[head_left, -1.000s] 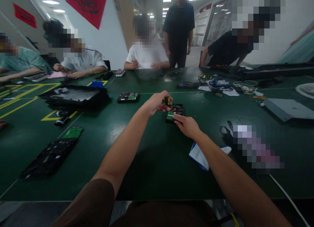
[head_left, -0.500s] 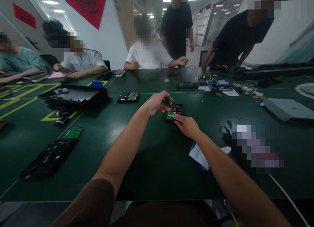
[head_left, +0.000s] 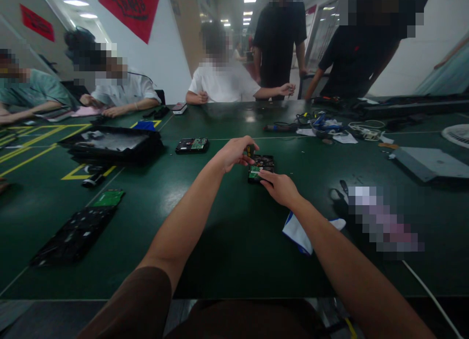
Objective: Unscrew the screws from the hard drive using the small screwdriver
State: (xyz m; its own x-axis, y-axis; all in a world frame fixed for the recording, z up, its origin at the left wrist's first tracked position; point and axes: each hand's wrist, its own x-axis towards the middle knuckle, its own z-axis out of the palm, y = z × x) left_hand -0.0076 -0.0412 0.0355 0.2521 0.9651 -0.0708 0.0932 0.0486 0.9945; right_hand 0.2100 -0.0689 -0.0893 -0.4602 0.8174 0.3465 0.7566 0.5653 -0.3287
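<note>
A small hard drive [head_left: 264, 161] with a black case and green circuit board lies on the dark green table. Above its far left part is my left hand [head_left: 236, 154], fingers closed round the upright dark handle of a screwdriver [head_left: 250, 151] with yellow marks. The screwdriver's tip is too small to make out. From the right, my right hand [head_left: 281, 187] grips the near part of the drive, fingertips on the green board; its underside fingers are partly hidden. Another hard drive [head_left: 192, 145] lies apart to the left.
To the left are a black tray-like housing [head_left: 110, 141] and a long black part [head_left: 75, 234] with a green board [head_left: 110, 198]. A white-and-blue cloth [head_left: 298, 232] lies by my right forearm. Cables [head_left: 324, 124] and a grey metal box [head_left: 432, 162] sit right. People are across the table.
The screwdriver handle has turned slightly in my left hand, now showing yellow marks. My right hand stays on the drive. Across the table, the standing people have shifted and a seated person's arm reaches farther right.
</note>
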